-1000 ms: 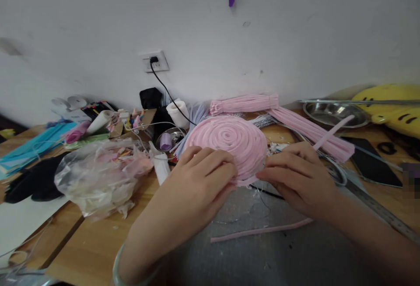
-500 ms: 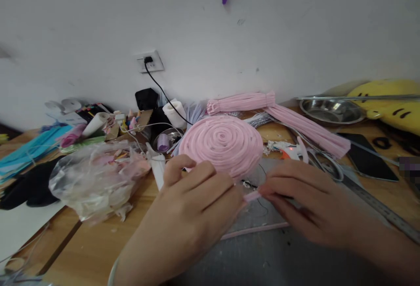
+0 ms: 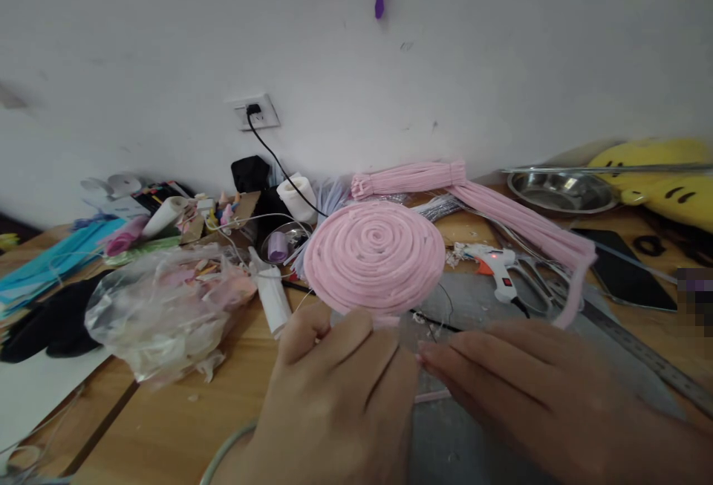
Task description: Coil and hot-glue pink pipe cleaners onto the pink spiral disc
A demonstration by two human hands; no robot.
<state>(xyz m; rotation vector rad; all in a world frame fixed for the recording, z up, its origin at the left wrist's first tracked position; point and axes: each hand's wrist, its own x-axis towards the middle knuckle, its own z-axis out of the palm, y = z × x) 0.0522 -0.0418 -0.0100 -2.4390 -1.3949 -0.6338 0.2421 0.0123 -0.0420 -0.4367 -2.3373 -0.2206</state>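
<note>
A flat round coil of pink pipe cleaners (image 3: 374,255) is in front of me, spiralled from its middle. At its near edge my left hand (image 3: 339,373) is closed, fingers curled round a pink pipe cleaner strip (image 3: 386,320) along the rim. My right hand (image 3: 518,381) is to the right of it, fingertips pressed together beside my left knuckles, with a small pink bit showing at their tips. A pink length (image 3: 571,299) bends up behind the right hand. Another pink pipe cleaner (image 3: 432,397) lies on the grey mat (image 3: 462,433) below. My fingers hide most of the grip.
A white glue gun (image 3: 504,277) with a red light, scissors (image 3: 535,284) and a metal ruler (image 3: 640,351) lie right. Pink pipe cleaner bundles (image 3: 409,177) are behind the coil. A plastic bag of scraps (image 3: 172,314) is left; a steel bowl (image 3: 562,191) and phone (image 3: 627,266) are far right.
My right hand has moved down and slightly left, close against the left hand, covering the pink strip between them. The glue gun shows more fully, and a pink length now bends up behind the right hand.
</note>
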